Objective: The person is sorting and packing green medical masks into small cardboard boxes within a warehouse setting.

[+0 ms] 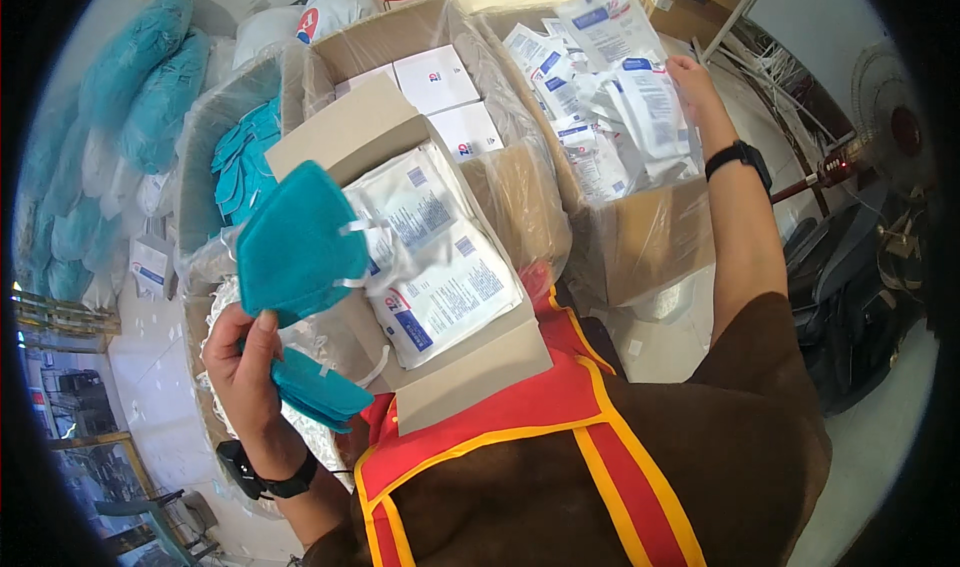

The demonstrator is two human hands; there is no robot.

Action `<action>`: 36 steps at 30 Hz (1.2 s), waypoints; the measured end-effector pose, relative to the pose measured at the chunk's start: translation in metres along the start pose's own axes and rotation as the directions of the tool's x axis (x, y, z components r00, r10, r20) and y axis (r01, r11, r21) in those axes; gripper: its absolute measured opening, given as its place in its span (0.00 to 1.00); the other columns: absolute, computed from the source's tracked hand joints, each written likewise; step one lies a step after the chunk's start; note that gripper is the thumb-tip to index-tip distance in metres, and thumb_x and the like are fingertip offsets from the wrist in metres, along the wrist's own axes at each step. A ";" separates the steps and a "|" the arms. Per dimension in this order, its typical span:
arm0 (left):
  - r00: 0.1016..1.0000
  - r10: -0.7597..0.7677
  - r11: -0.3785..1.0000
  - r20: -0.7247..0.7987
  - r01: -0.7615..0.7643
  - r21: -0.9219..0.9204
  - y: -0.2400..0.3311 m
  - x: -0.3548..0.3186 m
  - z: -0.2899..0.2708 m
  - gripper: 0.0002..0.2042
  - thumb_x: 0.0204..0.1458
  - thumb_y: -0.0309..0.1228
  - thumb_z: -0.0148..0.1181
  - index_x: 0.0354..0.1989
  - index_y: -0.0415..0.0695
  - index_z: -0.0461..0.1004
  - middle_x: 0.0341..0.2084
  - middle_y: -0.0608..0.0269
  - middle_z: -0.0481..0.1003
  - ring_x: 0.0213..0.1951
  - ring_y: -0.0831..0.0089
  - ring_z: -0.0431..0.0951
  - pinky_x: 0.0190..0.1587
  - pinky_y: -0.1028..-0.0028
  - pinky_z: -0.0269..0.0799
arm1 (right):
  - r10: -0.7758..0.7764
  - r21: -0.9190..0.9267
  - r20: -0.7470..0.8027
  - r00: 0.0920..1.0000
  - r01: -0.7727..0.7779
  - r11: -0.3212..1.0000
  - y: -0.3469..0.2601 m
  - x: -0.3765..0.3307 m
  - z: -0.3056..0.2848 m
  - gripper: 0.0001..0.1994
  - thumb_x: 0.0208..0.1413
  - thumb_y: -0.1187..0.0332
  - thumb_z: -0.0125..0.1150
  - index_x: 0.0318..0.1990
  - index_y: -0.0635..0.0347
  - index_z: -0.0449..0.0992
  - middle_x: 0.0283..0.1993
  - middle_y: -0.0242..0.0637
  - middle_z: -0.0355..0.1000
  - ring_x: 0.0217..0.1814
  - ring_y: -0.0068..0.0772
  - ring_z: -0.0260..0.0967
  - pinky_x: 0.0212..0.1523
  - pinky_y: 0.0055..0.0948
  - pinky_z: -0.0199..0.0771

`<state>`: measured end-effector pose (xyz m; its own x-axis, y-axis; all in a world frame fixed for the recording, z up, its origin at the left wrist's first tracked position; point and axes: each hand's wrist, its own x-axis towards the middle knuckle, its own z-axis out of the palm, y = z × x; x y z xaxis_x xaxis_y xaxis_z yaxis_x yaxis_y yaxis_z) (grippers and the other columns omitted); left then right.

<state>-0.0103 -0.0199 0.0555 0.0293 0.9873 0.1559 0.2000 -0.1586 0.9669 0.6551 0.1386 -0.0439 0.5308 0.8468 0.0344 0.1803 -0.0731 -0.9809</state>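
Two hands work: left (245, 357) grips teal masks (295, 252) (fingers hidden), right (690, 77) touches pouches (645, 107).

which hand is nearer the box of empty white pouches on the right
Right. The right hand reaches into the box of empty white pouches, touching the pouches at its far side. The left hand is well off to the left, holding teal masks.

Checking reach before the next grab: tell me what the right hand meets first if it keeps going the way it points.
The right hand points into the cardboard box, so it likely meets the white sealed pouches there first; it seems already at them, though depth is unclear.
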 end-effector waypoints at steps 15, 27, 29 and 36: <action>0.984 -0.025 0.972 0.177 -0.018 0.235 0.019 0.014 0.042 0.06 0.52 0.28 0.62 0.34 0.38 0.77 0.23 0.72 0.73 0.27 0.85 0.68 0.30 0.81 0.63 | -0.609 0.167 0.591 0.528 0.659 0.733 -0.151 -0.211 0.174 0.22 0.60 0.73 0.50 0.63 0.60 0.64 0.61 0.37 0.66 0.61 0.30 0.63 0.62 0.30 0.60; 0.940 -0.159 0.889 -0.303 0.003 -0.457 -0.005 0.030 0.016 0.17 0.58 0.44 0.57 0.41 0.40 0.74 0.30 0.61 0.76 0.27 0.81 0.72 0.26 0.82 0.67 | -0.561 0.014 0.650 0.513 0.730 0.683 -0.181 -0.310 0.240 0.08 0.57 0.71 0.59 0.43 0.63 0.75 0.33 0.44 0.74 0.29 0.38 0.73 0.31 0.28 0.71; 0.919 -0.187 0.810 -0.346 -0.055 -0.584 0.000 0.033 0.026 0.18 0.58 0.45 0.58 0.42 0.40 0.74 0.34 0.56 0.77 0.32 0.77 0.74 0.31 0.78 0.71 | -0.734 0.194 0.593 0.331 0.826 0.529 -0.177 -0.329 0.252 0.07 0.55 0.74 0.60 0.41 0.62 0.75 0.34 0.44 0.75 0.32 0.39 0.75 0.32 0.29 0.73; 0.951 -0.160 0.776 -0.266 -0.045 -0.629 -0.010 0.033 0.028 0.15 0.57 0.42 0.60 0.31 0.41 0.72 0.25 0.60 0.75 0.28 0.75 0.74 0.31 0.77 0.70 | -0.671 0.280 0.704 0.234 0.777 0.564 -0.173 -0.352 0.264 0.17 0.52 0.75 0.63 0.50 0.62 0.72 0.43 0.47 0.74 0.41 0.47 0.74 0.41 0.35 0.74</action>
<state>0.0163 0.0138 0.0456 -0.2642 0.9633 0.0473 -0.4616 -0.1694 0.8708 0.2185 -0.0074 0.0635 -0.5796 0.6176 0.5316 0.2824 0.7642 -0.5799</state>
